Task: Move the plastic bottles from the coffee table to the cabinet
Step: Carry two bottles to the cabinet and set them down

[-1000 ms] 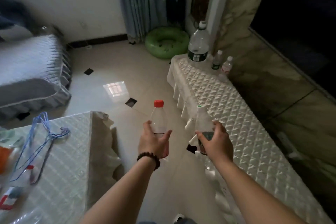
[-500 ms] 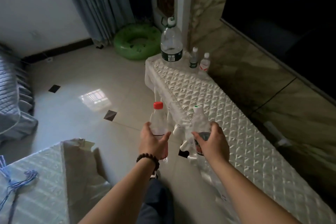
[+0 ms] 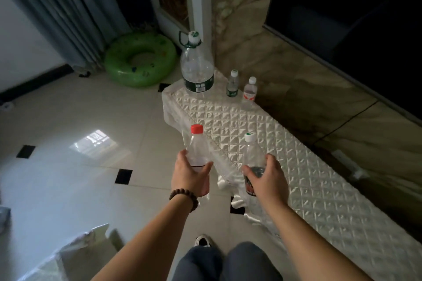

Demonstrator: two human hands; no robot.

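The left hand (image 3: 190, 174), a dark bead bracelet (image 3: 183, 196) at its wrist, has its fingers wrapped around the lower body of a clear, ribbed red-capped bottle (image 3: 197, 148), held upright over the pale glossy floor tiles (image 3: 68, 166) just left of the cabinet (image 3: 296, 166). To its right, the right hand (image 3: 266, 183) grips a clear white-capped bottle (image 3: 252, 155) at its dark label, upright above the cabinet's near edge. The cabinet is long and low, draped in a shiny white quilted cover with a diamond pattern, and runs along a marbled wall. At its far end stand a large clear jug (image 3: 197, 68) with a dark green label and loop handle, then a small green-label bottle (image 3: 232, 83), then a small red-label bottle (image 3: 250, 90), close together. A green inflatable swim ring (image 3: 139, 59) lies on the floor beyond, by grey curtains (image 3: 64, 11).
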